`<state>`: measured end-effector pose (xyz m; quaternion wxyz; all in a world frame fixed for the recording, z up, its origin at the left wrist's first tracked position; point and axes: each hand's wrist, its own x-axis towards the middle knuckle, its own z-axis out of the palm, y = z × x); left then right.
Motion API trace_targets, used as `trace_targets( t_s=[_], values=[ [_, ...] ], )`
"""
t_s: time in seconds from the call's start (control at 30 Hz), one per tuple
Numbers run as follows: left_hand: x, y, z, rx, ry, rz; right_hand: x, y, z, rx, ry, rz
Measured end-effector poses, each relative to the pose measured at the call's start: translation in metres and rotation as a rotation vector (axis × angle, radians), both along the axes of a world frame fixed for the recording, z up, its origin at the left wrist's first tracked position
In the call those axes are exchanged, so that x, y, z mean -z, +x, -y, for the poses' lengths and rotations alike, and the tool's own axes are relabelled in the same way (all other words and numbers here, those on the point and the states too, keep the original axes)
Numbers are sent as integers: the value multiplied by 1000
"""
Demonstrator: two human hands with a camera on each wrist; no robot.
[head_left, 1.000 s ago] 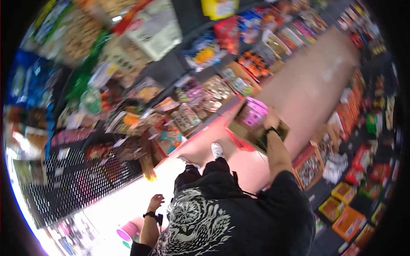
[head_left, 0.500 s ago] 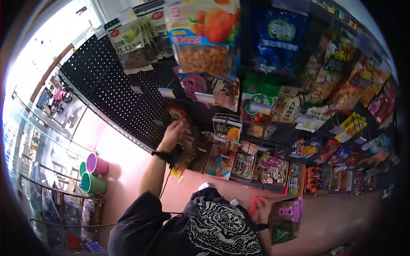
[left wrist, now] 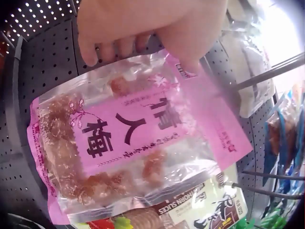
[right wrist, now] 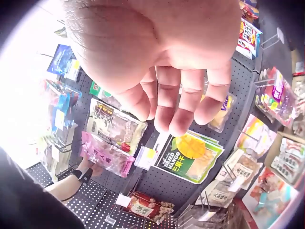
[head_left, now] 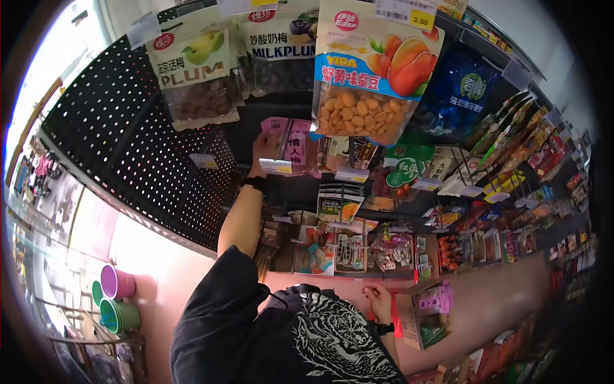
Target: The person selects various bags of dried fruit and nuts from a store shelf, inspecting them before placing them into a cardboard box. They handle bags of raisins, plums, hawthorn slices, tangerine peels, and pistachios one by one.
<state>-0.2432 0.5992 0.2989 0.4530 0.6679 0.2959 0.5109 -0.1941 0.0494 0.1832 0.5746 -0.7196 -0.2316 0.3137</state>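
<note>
In the head view, my left hand (head_left: 261, 152) is raised to the hanging pink bag (head_left: 297, 144) at its left edge. The left wrist view has the same pink bag (left wrist: 128, 138) with my left hand (left wrist: 152, 28) gripping its edge, thumb on the near face and fingertips behind. My right hand (head_left: 379, 302) is low beside an open cardboard box (head_left: 409, 320) containing a pink package (head_left: 435, 299) and something green. The right wrist view shows the right hand (right wrist: 167, 62) with relaxed, slightly bent fingers and nothing in them.
Plum bags (head_left: 195, 80) and a large bean bag (head_left: 364, 83) hang above the left hand. Perforated black panels (head_left: 141, 134) stand at the left. Boxes of small packets (head_left: 350, 249) line the lower shelf. Purple (head_left: 118, 282) and green (head_left: 120, 315) buckets stand at the lower left.
The view has turned and moved closer to the shelf. My left hand has gone up from the lower brown packets to the pink bag and gripped it. The right hand remains low by the box.
</note>
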Motion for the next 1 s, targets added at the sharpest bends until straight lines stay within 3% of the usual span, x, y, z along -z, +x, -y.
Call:
trace_targets(
  t_s=[0.1, 0.2, 0.5, 0.67, 0.77, 0.87, 0.93, 1.0],
  values=[
    [-20, -14, 24, 189, -306, 174, 12, -18, 1, 119, -2, -19],
    [-34, -32, 52, 314, -351, 328, 10, -33, -10, 219, 0, -114],
    [-58, -98, 115, 348, -569, 189, -2, -49, -64, 54, 1, -22],
    [-72, -126, 126, 377, -584, 146, -7, -53, -81, -8, -19, 27],
    [-57, -138, 118, 406, -353, -200, -15, -55, -83, -52, -23, 100],
    [-46, -140, 127, 534, -337, -356, -23, -57, -74, -33, 15, 175],
    [-35, -139, 148, 617, -209, -415, -80, -68, -70, 29, 55, 143],
    [-17, -134, 168, 728, -154, -482, -125, -76, -71, 82, 15, 522]
  ],
)
